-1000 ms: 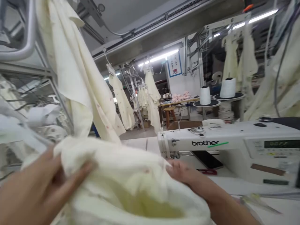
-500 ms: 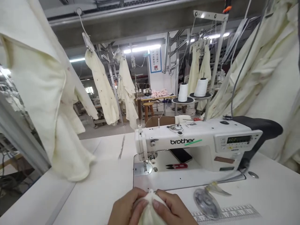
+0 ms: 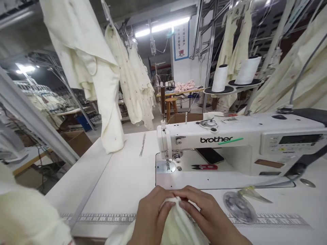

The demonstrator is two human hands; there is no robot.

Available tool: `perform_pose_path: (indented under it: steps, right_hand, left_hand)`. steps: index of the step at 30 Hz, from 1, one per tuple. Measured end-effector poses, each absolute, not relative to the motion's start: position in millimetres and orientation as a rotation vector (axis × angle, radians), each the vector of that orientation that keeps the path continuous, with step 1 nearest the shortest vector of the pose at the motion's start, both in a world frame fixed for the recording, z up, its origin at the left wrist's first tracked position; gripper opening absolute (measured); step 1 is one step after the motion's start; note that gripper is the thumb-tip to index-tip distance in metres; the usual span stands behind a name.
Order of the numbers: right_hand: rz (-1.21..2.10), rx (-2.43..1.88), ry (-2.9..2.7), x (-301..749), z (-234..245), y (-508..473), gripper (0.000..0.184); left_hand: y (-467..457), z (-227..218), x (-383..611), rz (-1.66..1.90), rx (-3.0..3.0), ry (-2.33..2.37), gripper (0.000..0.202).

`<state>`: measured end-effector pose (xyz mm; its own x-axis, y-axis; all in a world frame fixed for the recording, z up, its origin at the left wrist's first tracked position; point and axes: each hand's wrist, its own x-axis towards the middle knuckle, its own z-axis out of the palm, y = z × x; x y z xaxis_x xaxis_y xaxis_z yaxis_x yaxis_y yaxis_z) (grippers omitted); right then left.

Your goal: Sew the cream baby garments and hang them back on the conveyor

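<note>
Rows of pale cream garments (image 3: 102, 85) hang from overhead rails across the workshop. One of them drops to the far left part of the white work table (image 3: 120, 183) in front of you. Your left hand (image 3: 150, 217) and right hand (image 3: 206, 214) meet at the near edge of that table. Both are closed on a bunched soft cream cloth (image 3: 176, 226) that rises between them from below the edge.

Your left fingers (image 3: 163, 206) curl over its top from one side and your right fingertips (image 3: 187, 200) press in from the other, tips almost touching. The tight pinch looks meant to keep the gathered edge from slipping open.

The cloth sits straight in front of the white Brother sewing machine (image 3: 230, 143), near its bed but apart from the metal needle plate (image 3: 166, 167), which is bare. A printed measuring scale (image 3: 102, 217) runs along the near edge and passes behind your hands.

Red-handled thread snips (image 3: 205, 166) and a dark flat phone (image 3: 209, 155) lie on the machine bed under the arm, probably parked there to stay within reach yet off the open part of the bed. A clear plastic disc (image 3: 238, 206) lies to the right of your right hand, just off the bed's near edge. Two white thread cones (image 3: 220, 78) stand on a rack behind the machine. More cream fabric (image 3: 25, 217) fills the lower left, too blurred to identify.
</note>
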<state>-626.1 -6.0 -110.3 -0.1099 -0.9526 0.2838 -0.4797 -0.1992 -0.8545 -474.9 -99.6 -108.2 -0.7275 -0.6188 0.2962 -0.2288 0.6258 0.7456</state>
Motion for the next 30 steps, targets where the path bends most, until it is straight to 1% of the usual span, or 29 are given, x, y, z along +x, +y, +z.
perform_pose_path:
  steps: [4,7,11,14,16,18,20,22,23,25,27,30]
  right_hand:
    - [-1.097,-1.704,1.685,-627,-101,-6,0.010]
    - [-0.973,-1.652,1.645,-634,-92,-10,0.010]
    - [-0.922,-1.158,1.197,-640,-99,-28,0.012]
    - [-0.865,-0.930,0.975,-635,-116,-40,0.015]
    - [-0.939,-0.763,0.908,-627,-126,-43,0.012]
    - [-1.033,-0.630,0.848,-618,-130,-42,0.016]
    - [-1.154,-0.680,0.896,-608,-128,-38,0.024]
    - [-1.311,-0.896,1.114,-599,-125,-33,0.035]
    - [-1.380,-1.018,1.248,-595,-124,-31,0.037]
    - [-1.414,-1.172,1.490,-586,-123,-28,0.036]
    - [-1.385,-1.194,1.647,-581,-122,-29,0.032]
    - [-1.421,-1.209,1.692,-588,-117,-34,0.029]
  left_hand:
    - [-99,-108,-472,-0.993,0.791,-2.344,0.010]
    - [-98,-106,-469,-0.989,0.647,-2.445,0.015]
    - [-92,-108,-467,-0.869,0.460,-2.396,0.022]
    - [-88,-117,-466,-0.815,0.456,-2.263,0.023]
    - [-88,-124,-465,-0.872,0.413,-2.188,0.021]
    - [-91,-130,-462,-0.933,0.415,-2.136,0.019]
    - [-96,-134,-460,-0.932,0.514,-2.095,0.016]
    - [-100,-137,-459,-0.871,0.635,-2.048,0.014]
    - [-102,-137,-459,-0.835,0.672,-2.026,0.015]
    - [-106,-137,-463,-0.793,0.680,-1.997,0.017]
    - [-110,-135,-467,-0.851,0.672,-1.973,0.016]
    - [-124,-123,-474,-1.196,0.789,-1.926,0.009]
